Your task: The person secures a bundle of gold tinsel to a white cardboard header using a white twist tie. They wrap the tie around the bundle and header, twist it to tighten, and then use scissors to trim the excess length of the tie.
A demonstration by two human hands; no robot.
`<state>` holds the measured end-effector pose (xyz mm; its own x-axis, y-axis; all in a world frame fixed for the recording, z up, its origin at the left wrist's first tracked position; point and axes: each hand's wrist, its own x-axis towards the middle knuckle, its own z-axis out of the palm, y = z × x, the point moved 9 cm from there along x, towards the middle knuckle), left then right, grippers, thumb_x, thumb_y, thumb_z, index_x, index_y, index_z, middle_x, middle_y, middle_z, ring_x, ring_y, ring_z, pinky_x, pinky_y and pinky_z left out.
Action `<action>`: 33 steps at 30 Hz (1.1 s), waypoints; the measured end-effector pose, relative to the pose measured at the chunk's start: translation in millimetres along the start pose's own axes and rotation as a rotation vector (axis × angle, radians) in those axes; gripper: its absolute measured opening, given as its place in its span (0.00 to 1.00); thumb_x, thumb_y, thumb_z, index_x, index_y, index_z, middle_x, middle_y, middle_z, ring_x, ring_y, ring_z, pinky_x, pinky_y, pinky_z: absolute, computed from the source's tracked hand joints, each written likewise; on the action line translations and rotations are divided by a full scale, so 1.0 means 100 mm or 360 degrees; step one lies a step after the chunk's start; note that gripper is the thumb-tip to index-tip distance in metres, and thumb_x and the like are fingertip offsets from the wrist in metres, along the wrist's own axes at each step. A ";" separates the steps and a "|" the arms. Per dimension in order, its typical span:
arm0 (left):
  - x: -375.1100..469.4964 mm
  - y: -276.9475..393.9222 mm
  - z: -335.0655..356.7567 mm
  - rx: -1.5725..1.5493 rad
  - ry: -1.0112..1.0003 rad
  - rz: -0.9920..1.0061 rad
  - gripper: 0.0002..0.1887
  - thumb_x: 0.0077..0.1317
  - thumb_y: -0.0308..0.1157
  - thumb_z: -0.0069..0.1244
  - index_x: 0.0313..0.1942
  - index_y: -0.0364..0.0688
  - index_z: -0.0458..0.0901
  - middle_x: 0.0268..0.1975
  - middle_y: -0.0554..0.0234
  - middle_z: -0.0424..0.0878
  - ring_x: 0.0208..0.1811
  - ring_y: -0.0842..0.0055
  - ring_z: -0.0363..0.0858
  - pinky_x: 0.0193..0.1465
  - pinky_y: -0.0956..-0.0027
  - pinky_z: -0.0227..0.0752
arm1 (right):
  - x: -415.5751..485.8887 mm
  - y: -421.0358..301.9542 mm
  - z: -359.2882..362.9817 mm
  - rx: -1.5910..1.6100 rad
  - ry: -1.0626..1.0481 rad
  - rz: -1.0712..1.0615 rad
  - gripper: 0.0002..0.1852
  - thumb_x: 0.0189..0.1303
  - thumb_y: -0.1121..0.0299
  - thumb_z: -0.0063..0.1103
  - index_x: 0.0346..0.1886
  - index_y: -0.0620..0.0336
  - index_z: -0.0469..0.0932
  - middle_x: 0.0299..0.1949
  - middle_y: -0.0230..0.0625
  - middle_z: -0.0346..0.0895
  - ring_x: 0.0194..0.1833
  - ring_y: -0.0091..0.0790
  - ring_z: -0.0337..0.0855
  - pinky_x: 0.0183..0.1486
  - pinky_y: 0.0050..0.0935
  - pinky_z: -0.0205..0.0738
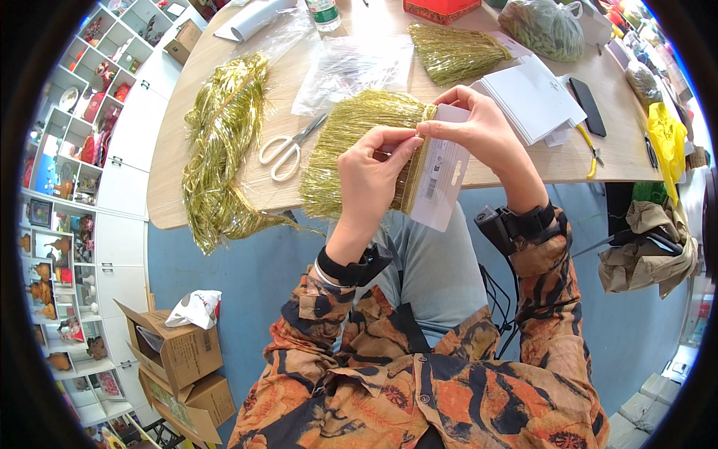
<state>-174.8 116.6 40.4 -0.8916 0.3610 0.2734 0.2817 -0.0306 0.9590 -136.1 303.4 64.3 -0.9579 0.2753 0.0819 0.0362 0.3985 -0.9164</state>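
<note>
Before me, at the table's near edge, a bundle of gold tinsel fringe (359,129) is wound on a white hang card (443,185) with a printed code and a hang slot. My right hand (477,123) grips the card's upper end, its thumb on the fringe's braided band. My left hand (373,163) pinches at the same band with thumb and forefinger, the fingertips of both hands close together. What exactly lies between the left fingertips is too small to tell. White-handled scissors (283,154) rest left of the bundle. Farther left lies a loose heap of gold fringe (224,146), partly hanging over the edge.
Clear plastic bags (359,64) lie behind the bundle. Another carded fringe (457,50), stacked white cards (530,98), a black phone (587,106) and yellow-handled pliers (590,151) are at the right. A bottle (324,14) stands at the back. Cardboard boxes (190,353) sit on the floor.
</note>
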 end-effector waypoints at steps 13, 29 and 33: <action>-0.10 0.15 0.05 0.0083 0.0018 -0.0041 0.08 0.70 0.28 0.66 0.46 0.35 0.91 0.37 0.63 0.93 0.37 0.86 0.87 0.41 0.78 0.81 | -0.03 -0.01 0.00 -0.0003 0.0087 -0.0055 0.26 0.51 0.57 0.85 0.46 0.65 0.84 0.39 0.35 0.86 0.40 0.26 0.85 0.44 0.28 0.80; -0.11 0.22 0.04 0.0480 0.0104 0.0102 0.07 0.69 0.32 0.63 0.40 0.37 0.88 0.36 0.52 0.90 0.35 0.65 0.90 0.40 0.64 0.81 | -0.10 0.27 0.06 0.0318 0.0077 0.0176 0.25 0.62 0.59 0.78 0.54 0.67 0.81 0.45 0.39 0.87 0.44 0.26 0.87 0.47 0.26 0.82; -0.07 0.28 -0.11 0.0276 0.0090 0.0029 0.08 0.68 0.29 0.65 0.42 0.34 0.88 0.36 0.54 0.91 0.36 0.74 0.91 0.41 0.71 0.83 | -0.14 0.33 0.24 0.1472 -0.0289 0.0453 0.20 0.75 0.60 0.65 0.59 0.67 0.80 0.47 0.40 0.88 0.45 0.30 0.91 0.48 0.30 0.87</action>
<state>-164.1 102.6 66.5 -0.9029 0.3088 0.2989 0.3505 0.1266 0.9280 -128.8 292.0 23.2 -0.9799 0.0855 -0.1800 0.1093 -0.5247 -0.8443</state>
